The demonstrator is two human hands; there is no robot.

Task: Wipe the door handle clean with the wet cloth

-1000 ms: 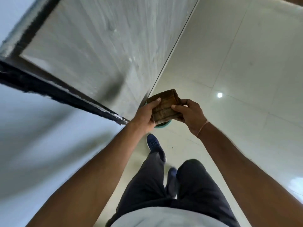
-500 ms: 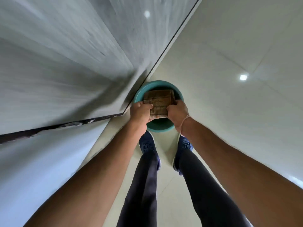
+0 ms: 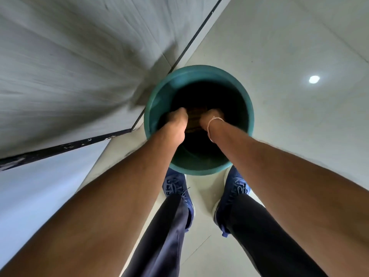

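Note:
A brown folded cloth (image 3: pixel 194 119) is held down inside a teal bucket (image 3: pixel 157 100) that stands on the floor against the wall. My left hand (image 3: pixel 176 121) grips the cloth's left side and my right hand (image 3: pixel 210 118) grips its right side, both reaching below the bucket's rim. The bucket's inside is dark, so I cannot see water. No door handle is in view.
A grey wood-grain panel (image 3: pixel 69 62) with a black edge strip (image 3: pixel 60 147) rises on the left, close to the bucket. Pale floor tiles (image 3: pixel 289 47) spread to the right. My blue shoes (image 3: pixel 178 188) stand just below the bucket.
Both hands have gone from holding the cloth above the bucket to pushing it down inside. The view has tilted down and closer to the bucket.

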